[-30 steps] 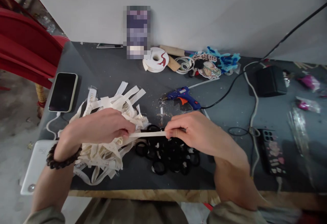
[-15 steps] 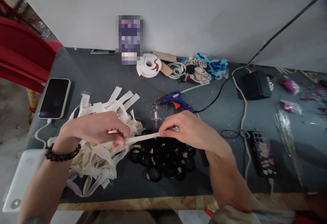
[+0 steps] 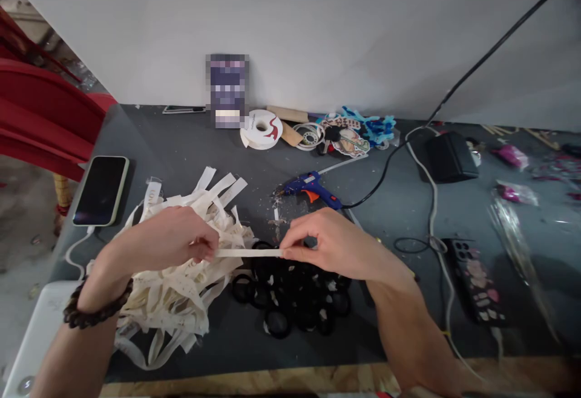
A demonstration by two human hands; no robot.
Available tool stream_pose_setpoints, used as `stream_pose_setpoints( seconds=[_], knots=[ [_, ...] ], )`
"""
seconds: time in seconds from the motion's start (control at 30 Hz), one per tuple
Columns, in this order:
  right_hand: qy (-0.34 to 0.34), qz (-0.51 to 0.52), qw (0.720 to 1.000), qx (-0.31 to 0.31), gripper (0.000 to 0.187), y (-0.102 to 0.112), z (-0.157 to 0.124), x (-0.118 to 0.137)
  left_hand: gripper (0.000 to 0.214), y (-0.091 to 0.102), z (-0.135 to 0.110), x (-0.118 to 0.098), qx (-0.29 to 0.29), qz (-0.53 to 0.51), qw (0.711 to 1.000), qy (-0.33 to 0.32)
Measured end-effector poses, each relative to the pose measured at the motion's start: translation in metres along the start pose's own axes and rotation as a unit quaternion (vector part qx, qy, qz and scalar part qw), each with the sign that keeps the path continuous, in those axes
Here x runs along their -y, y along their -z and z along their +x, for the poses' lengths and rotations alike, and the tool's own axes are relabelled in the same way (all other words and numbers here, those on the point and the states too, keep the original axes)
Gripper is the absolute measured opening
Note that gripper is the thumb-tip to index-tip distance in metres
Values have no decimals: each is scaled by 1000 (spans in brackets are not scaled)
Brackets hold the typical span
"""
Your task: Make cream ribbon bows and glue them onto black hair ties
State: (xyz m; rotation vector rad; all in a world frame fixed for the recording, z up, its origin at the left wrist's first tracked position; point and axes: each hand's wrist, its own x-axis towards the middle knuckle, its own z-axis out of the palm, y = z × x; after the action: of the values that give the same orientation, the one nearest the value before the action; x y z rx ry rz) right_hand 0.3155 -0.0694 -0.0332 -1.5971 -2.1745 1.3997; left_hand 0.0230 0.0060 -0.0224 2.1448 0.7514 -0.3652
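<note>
Stretched level between my two hands is a narrow strip of cream ribbon (image 3: 249, 253). My left hand (image 3: 181, 238) pinches its left end, above a heap of loose cream and white ribbon pieces (image 3: 177, 301). The other end is pinched between thumb and fingertips of my right hand (image 3: 322, 242). Just below the strip lies a pile of black hair ties (image 3: 297, 292), several with small pale bits on them. Beyond my right hand a blue glue gun (image 3: 311, 187) rests on its side, its nozzle pointing left.
On the grey table (image 3: 172, 138), a ribbon spool (image 3: 262, 129) stands by the wall. A phone (image 3: 100, 190) and a white power bank (image 3: 49, 325) lie left. Right are a black adapter (image 3: 451, 156), a patterned phone (image 3: 476, 283) and trailing cables (image 3: 433, 204).
The ribbon strip has gone from slanting up to the right to nearly level. My left hand has shifted slightly left. The whole view has tilted, so the table appears lower.
</note>
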Motion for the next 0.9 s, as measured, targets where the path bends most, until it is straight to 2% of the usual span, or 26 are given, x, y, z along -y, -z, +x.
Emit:
stream_pose_setpoints(
  seconds=[0.2,0.37,0.43,0.53,0.6,0.67,0.77,0.83,0.9],
  knots=[
    [-25,-6,1000,10,18,-2,3,4,25,-1,4,-1,11,-1,999,38],
    [-23,24,999,8,14,-4,8,-3,21,9,-8,1,45,-130,990,-23],
    [-21,44,999,12,11,-5,10,-3,20,10,-11,2,44,-213,974,-58],
    [-22,59,998,5,9,-8,11,-1,19,6,-7,0,5,-344,933,-106],
    [-20,72,997,-4,9,-10,12,0,28,2,0,-2,-23,-405,903,-145],
    [-17,86,996,-8,9,-12,13,-1,43,0,6,-4,-32,-413,892,-179],
    [-5,113,994,4,9,-15,15,-4,54,-2,8,-7,5,-415,883,-220],
    [5,138,990,17,8,-16,16,-7,53,-4,6,-8,45,-434,869,-235],
    [7,154,987,35,8,-14,16,-9,51,-5,3,-9,61,-453,859,-229]
  ],
)
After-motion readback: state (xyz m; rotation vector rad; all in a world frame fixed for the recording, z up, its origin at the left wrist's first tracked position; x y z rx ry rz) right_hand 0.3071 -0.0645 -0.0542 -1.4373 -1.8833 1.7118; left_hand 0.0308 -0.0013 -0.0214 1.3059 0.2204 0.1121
